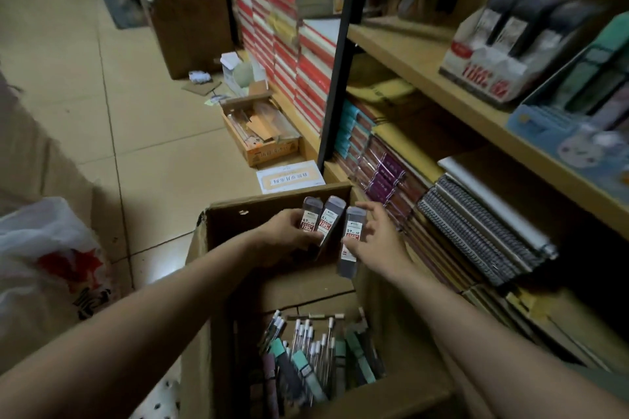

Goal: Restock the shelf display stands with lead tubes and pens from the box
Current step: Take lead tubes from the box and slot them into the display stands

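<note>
Hands [289, 231] [374, 241] grip seemingly three lead tubes [328, 219] above box rim [279, 196]

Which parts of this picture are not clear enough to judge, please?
- Head view: the lower ends of the two tubes in the left hand are hidden by its fingers.
- Small print on the tube in the right hand is too small to read.
- The white stand and blue stand on the shelf are blurred; free slots cannot be counted.
- The box bottom is cut off by the lower edge.
</note>
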